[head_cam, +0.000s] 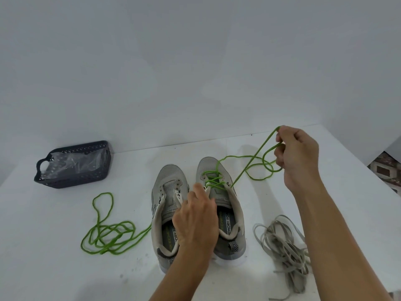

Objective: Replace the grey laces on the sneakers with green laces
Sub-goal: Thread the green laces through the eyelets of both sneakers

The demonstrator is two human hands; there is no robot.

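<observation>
Fingers [282,148] of the right hand [297,155] are curled round a green lace [249,166], held up taut. Right sneaker [221,205] is steadied by the left hand [195,220], fingers relaxed on it.

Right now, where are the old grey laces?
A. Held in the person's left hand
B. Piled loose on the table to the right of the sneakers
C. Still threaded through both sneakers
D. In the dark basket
B: the grey laces lie in a loose tangle on the table, right of the right sneaker, while the basket holds only clear plastic.
</observation>
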